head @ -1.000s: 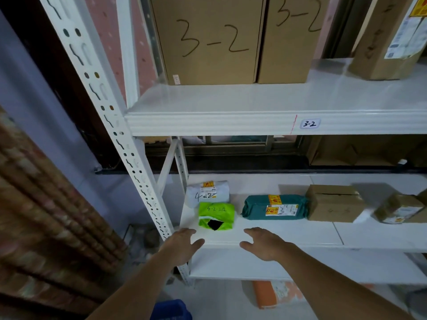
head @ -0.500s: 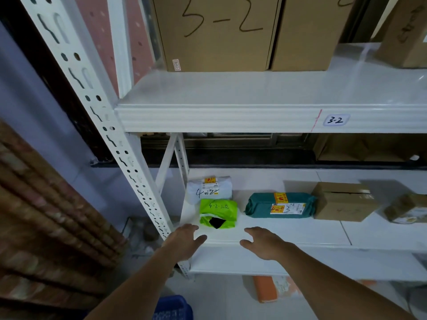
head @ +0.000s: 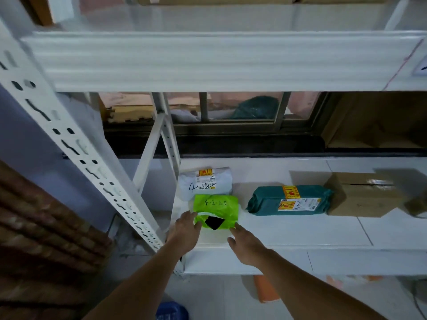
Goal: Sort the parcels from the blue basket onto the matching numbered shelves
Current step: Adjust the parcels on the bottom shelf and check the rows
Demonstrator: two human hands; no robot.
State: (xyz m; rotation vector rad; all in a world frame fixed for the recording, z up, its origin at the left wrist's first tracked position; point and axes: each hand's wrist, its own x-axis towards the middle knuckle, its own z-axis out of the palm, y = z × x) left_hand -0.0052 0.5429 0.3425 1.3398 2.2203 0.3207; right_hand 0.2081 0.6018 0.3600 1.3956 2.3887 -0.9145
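Observation:
A bright green parcel point(head: 217, 210) marked "4-2" lies near the front left of the lower white shelf point(head: 300, 229). My left hand point(head: 184, 229) touches its left front corner with straight fingers. My right hand point(head: 245, 241) reaches its right front corner, fingers spread, holding nothing. Behind the green parcel sits a white parcel point(head: 205, 183) also marked "4-2". A dark green parcel point(head: 288, 199) and a brown box point(head: 362, 195) lie further right on the same shelf. A corner of the blue basket point(head: 172, 310) shows on the floor between my arms.
The upper shelf point(head: 208, 61) overhangs close above, with a label at its right edge. A perforated white upright point(head: 76, 148) slants down on the left. An orange parcel point(head: 265, 289) lies on the floor under the shelf. A brick wall stands at far left.
The view has dipped down and come closer to the lower shelf. Both hands have moved forward from the shelf's front edge to the green parcel's front corners.

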